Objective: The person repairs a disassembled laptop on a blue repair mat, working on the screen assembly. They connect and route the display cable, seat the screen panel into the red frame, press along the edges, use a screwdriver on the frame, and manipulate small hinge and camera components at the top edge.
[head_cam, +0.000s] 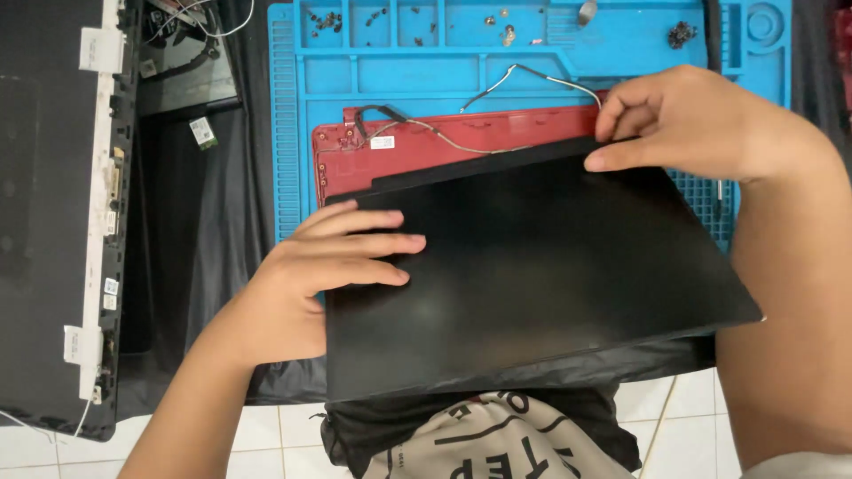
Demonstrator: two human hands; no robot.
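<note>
A white tiled floor (266,435) carries a spread black cloth (209,239). On the cloth lies a blue silicone repair mat (288,133) with moulded compartments along its far edge, and to its left a dark, opened laptop base (53,222) with a pale strip of connectors.
</note>
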